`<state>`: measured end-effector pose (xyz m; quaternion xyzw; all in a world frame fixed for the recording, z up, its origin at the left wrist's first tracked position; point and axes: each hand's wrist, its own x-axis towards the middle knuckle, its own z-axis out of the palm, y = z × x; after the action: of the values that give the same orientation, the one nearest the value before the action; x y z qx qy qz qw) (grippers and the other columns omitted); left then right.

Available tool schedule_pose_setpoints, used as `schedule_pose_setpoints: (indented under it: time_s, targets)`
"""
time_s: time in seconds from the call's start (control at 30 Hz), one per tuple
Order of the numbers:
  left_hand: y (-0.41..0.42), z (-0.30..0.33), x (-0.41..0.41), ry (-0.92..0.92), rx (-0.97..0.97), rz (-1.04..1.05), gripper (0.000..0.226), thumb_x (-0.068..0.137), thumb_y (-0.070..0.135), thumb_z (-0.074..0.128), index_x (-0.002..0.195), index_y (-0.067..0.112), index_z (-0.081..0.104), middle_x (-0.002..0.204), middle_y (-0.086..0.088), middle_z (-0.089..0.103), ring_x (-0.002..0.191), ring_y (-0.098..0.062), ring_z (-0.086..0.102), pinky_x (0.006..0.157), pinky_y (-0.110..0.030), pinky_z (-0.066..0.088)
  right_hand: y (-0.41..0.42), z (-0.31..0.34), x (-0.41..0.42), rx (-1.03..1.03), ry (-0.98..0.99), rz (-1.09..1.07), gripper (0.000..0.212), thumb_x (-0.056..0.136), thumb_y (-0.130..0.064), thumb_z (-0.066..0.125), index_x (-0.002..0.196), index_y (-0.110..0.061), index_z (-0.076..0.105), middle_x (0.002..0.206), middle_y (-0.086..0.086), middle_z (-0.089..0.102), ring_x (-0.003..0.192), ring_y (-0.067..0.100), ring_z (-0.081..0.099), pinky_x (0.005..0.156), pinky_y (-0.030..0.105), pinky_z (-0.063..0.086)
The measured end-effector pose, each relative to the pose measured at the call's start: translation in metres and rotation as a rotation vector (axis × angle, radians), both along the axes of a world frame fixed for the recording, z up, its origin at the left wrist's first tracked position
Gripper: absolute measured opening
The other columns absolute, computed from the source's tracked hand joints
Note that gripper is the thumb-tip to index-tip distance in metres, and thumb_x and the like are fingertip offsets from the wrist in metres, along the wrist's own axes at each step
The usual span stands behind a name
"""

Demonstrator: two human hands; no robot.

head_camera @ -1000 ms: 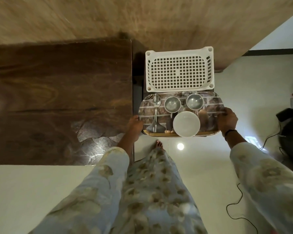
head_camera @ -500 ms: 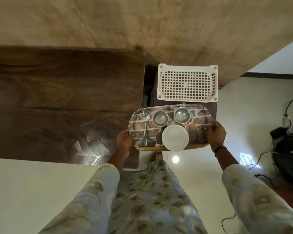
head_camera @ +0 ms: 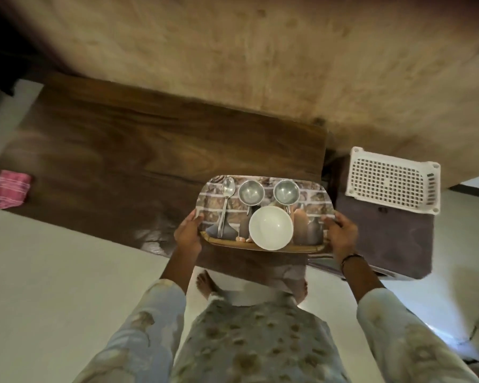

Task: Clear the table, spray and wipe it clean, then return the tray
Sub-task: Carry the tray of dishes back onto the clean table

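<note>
I hold a patterned tray [head_camera: 313, 200] over the right end of the dark wooden table [head_camera: 127, 150]. My left hand [head_camera: 188, 233] grips its left edge and my right hand [head_camera: 341, 234] grips its right edge. On the tray lie a white bowl [head_camera: 270, 228], two small steel cups [head_camera: 251, 192] [head_camera: 286, 192] and a steel spoon [head_camera: 225, 203]. A folded red-and-white cloth [head_camera: 10, 188] rests at the table's far left edge.
A white perforated plastic basket [head_camera: 393, 180] sits on a low brown-covered stand [head_camera: 385, 239] right of the table. A tan wall runs behind both. My bare feet stand on the white floor [head_camera: 53, 272] below the tray. Cables lie at the lower right.
The tray has moved left, from in front of the white basket to over the table's right end. Both hands still grip it. The red cloth has come into view at left.
</note>
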<state>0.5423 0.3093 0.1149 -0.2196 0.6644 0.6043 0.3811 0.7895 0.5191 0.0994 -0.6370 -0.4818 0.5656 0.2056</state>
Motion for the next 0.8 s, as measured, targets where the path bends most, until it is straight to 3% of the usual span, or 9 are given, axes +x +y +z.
schedule_pose_setpoints:
  time_s: [0.1,0.23,0.37,0.43,0.63,0.8]
  targets:
    - [-0.043,0.012,-0.059,0.018,0.060,-0.075,0.040,0.095,-0.002,0.043,0.135,-0.003,0.045,0.137,-0.027,0.048,0.119,-0.038,0.050,0.104,-0.048,0.039,-0.033,0.011,-0.057,-0.070,0.129,-0.031,0.012,0.088,-0.006,0.066,0.099,-0.006,0.069,0.070,0.000,0.069,0.053,0.008,0.055,0.043,0.019,0.046]
    - [-0.093,0.030,-0.134,0.060,0.064,-0.064,0.039,0.092,0.000,0.050,0.131,0.000,0.052,0.132,-0.023,0.055,0.105,-0.030,0.058,0.081,-0.037,0.052,-0.069,0.025,-0.131,-0.137,0.210,-0.066,0.007,0.083,-0.005,0.072,0.089,-0.006,0.068,0.062,-0.004,0.069,0.041,0.002,0.054,0.040,0.016,0.045]
    - [-0.125,0.045,-0.192,0.097,0.063,-0.017,0.040,0.090,-0.003,0.053,0.129,-0.003,0.053,0.133,-0.021,0.056,0.118,-0.034,0.056,0.101,-0.046,0.046,-0.095,0.035,-0.194,-0.195,0.283,-0.077,0.010,0.082,-0.001,0.072,0.082,-0.010,0.066,0.060,-0.007,0.069,0.042,0.002,0.056,0.039,0.015,0.044]
    - [-0.134,0.050,-0.215,0.126,0.053,-0.003,0.040,0.089,-0.007,0.051,0.129,-0.005,0.052,0.133,-0.023,0.055,0.113,-0.032,0.056,0.097,-0.043,0.046,-0.106,0.037,-0.219,-0.223,0.314,-0.083,0.009,0.082,0.000,0.071,0.082,-0.008,0.065,0.058,-0.007,0.069,0.042,0.005,0.056,0.038,0.016,0.043]
    - [-0.144,0.046,-0.270,0.163,0.002,-0.004,0.040,0.089,-0.010,0.047,0.128,-0.007,0.051,0.127,-0.022,0.056,0.095,-0.028,0.059,0.083,-0.033,0.050,-0.129,0.031,-0.278,-0.328,0.326,-0.111,0.007,0.086,0.000,0.066,0.084,-0.004,0.061,0.082,0.009,0.062,0.062,0.016,0.054,0.043,0.017,0.042]
    - [-0.136,0.037,-0.309,0.155,-0.074,-0.089,0.038,0.089,-0.010,0.046,0.126,-0.006,0.054,0.098,-0.014,0.063,0.070,-0.014,0.059,0.060,-0.021,0.050,-0.136,0.017,-0.307,-0.341,0.339,-0.174,0.008,0.086,0.002,0.065,0.095,0.001,0.063,0.087,0.010,0.062,0.068,0.016,0.057,0.050,0.017,0.045]
